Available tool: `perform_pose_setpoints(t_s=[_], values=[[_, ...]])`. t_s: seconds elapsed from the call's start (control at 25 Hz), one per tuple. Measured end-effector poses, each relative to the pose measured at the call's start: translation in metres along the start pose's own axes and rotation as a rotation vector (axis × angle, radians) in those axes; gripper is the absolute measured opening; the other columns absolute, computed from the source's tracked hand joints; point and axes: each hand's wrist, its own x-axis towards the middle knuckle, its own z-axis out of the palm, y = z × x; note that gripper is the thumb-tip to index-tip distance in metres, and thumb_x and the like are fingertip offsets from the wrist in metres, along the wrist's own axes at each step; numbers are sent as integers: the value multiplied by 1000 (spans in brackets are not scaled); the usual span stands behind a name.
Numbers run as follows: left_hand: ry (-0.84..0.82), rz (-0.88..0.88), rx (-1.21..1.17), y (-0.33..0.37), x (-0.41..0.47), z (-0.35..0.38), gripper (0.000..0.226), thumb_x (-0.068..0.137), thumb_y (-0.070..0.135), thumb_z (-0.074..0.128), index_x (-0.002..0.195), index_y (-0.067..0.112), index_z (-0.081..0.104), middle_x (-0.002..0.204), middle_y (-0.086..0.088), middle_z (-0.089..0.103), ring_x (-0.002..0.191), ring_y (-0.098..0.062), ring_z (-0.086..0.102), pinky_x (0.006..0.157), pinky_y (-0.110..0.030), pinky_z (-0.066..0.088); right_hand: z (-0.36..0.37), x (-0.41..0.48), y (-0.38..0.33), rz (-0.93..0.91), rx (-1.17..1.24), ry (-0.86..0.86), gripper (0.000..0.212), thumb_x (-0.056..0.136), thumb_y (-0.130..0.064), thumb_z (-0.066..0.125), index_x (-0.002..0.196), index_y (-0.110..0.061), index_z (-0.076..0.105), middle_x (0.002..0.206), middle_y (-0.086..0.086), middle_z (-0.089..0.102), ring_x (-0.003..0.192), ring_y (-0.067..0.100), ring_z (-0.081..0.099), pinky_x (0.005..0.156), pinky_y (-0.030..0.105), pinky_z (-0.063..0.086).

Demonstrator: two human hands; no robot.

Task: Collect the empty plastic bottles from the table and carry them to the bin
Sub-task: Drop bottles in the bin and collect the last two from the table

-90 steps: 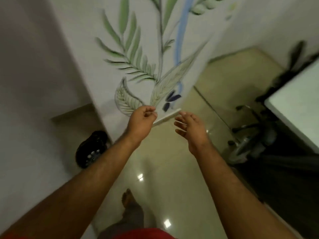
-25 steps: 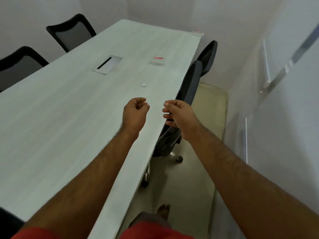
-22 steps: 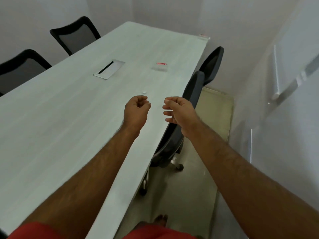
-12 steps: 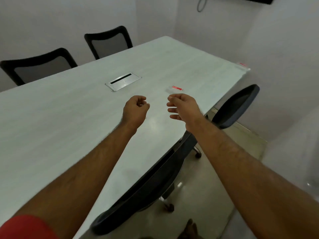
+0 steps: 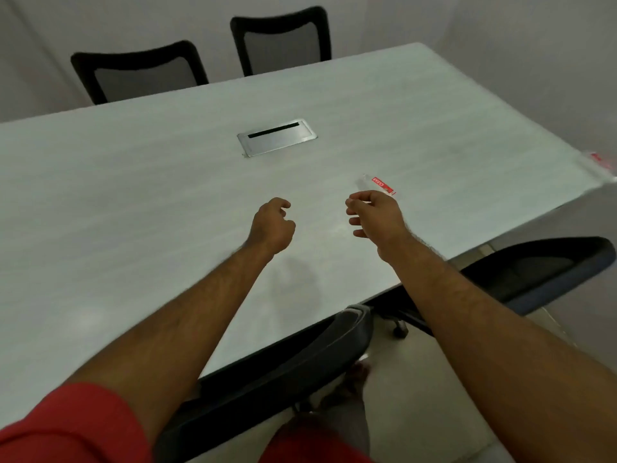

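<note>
Two bare hands hang over the near part of the table (image 5: 133, 202), apart from each other and holding nothing. Left hand (image 5: 272, 227) is curled into a loose fist; right hand (image 5: 377, 218) has its fingers half bent and spread, empty. Just beyond the right hand a flat clear wrapper (image 5: 375, 184) with a red label lies on the tabletop, and a second one (image 5: 599, 162) sits at the far right edge. Whether either is a bottle I cannot tell. A metal cable hatch (image 5: 277, 138) is set in the middle. Black chairs stand at the far side (image 5: 140, 73) and tucked under the near edge (image 5: 534, 272). Red sleeve (image 5: 66, 426) shows at lower left.
</note>
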Motion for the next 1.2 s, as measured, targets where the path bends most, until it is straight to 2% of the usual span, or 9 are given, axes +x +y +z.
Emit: perform_pose_setpoints(t_s=[0.12, 0.2, 0.32, 0.52, 0.68, 0.8, 0.92, 1.04, 1.2], values=[[-24, -115, 206, -31, 40, 41, 51, 83, 8, 58, 133, 13, 51, 132, -13, 49, 112, -31, 57, 94, -39, 51, 7, 60, 23, 40, -35, -88, 23, 92, -21, 65, 112, -11, 66, 89, 2, 66, 79, 17, 63, 68, 32, 54], [-19, -245, 192, -44, 56, 60, 53, 83, 12, 58, 136, 12, 48, 135, -14, 44, 119, -33, 53, 97, -42, 50, 13, 88, 40, 92, -58, -132, 22, 92, -20, 65, 112, -11, 66, 89, 3, 66, 78, 17, 62, 67, 32, 54], [6, -355, 235, -53, 76, 84, 55, 85, 14, 58, 138, 10, 44, 136, -17, 41, 121, -36, 49, 98, -40, 49, 19, 126, 59, 156, -116, -187, 22, 92, -19, 64, 112, -11, 66, 93, 6, 66, 73, 14, 61, 63, 29, 54], [48, -289, 346, -59, 93, 108, 34, 87, 3, 50, 120, 6, 57, 121, -18, 48, 103, -36, 58, 86, -37, 51, 13, 171, 73, 167, -172, -213, 23, 91, -18, 65, 113, -11, 66, 88, 4, 66, 74, 16, 63, 65, 30, 57], [73, -261, 163, -25, 111, 130, 23, 82, 12, 60, 105, 10, 61, 105, -14, 59, 87, -27, 59, 71, -27, 42, -5, 198, 78, 166, -189, -186, 18, 89, -19, 66, 106, -16, 66, 79, -1, 65, 72, 19, 65, 76, 43, 60], [105, -295, -46, 16, 133, 152, 19, 80, 22, 68, 96, 14, 61, 87, -7, 66, 77, -24, 64, 66, -29, 51, -21, 216, 85, 136, -209, -173, 18, 85, -24, 67, 103, -21, 66, 85, 0, 67, 81, 21, 68, 83, 47, 60], [136, -380, -282, 50, 157, 179, 21, 79, 29, 74, 87, 21, 57, 91, -7, 69, 84, -24, 69, 74, -36, 59, -44, 236, 90, -71, -341, -104, 22, 89, -17, 64, 110, -14, 68, 85, -2, 67, 78, 15, 64, 78, 30, 54], [173, -413, -362, 72, 172, 203, 21, 76, 28, 76, 79, 21, 56, 94, -9, 71, 89, -26, 71, 80, -41, 60, -62, 262, 93, -244, -586, 14, 34, 82, -23, 60, 112, -11, 71, 99, 8, 73, 90, 27, 66, 82, 32, 48], [176, -481, -402, 88, 185, 229, 20, 80, 22, 75, 90, 15, 60, 97, -10, 70, 88, -25, 70, 66, -32, 56, -74, 291, 107, -107, -713, -78, 37, 81, -28, 64, 113, -10, 66, 106, 14, 71, 98, 35, 66, 84, 38, 50]])
